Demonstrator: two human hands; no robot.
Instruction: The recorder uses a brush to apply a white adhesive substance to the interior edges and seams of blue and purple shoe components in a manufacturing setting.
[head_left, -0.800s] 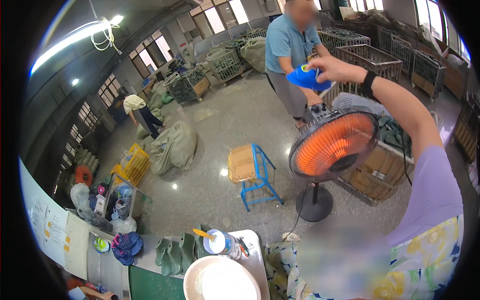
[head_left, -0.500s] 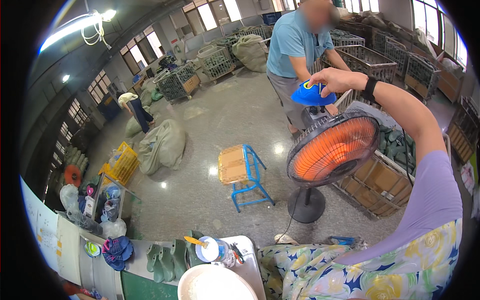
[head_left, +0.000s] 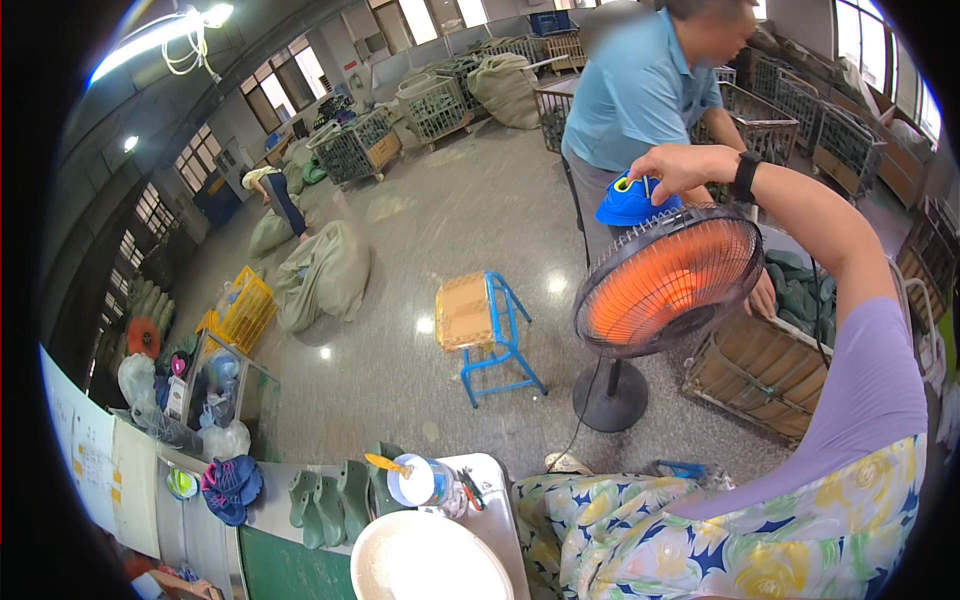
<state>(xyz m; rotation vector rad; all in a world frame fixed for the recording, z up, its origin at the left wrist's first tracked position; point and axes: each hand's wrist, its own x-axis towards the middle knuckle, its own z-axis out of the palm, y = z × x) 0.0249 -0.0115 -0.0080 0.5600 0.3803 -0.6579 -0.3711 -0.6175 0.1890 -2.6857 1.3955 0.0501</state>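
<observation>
My right hand (head_left: pixel 682 168) is stretched far out over the top of a floor fan (head_left: pixel 668 288), fingers closed on a blue shoe upper (head_left: pixel 630 208) with a yellow-lined opening. The upper hangs just above the rim of the fan's wire guard, whose inside looks orange. Whether the two touch, I cannot tell. A dark band circles my right wrist. My left hand is outside the picture.
A co-worker in a blue shirt (head_left: pixel 635 90) leans over behind the fan, beside a cart (head_left: pixel 760 375) of green shoe lasts. A blue-legged stool (head_left: pixel 468 312) stands mid-floor. Near me are a white basin (head_left: pixel 365 560), a can (head_left: pixel 428 482) with a brush, and several green lasts (head_left: pixel 328 512).
The co-worker has shifted right and bends toward the cart, which sits slightly farther right. My right hand keeps its hold on the blue shoe upper, a little farther right in the picture.
</observation>
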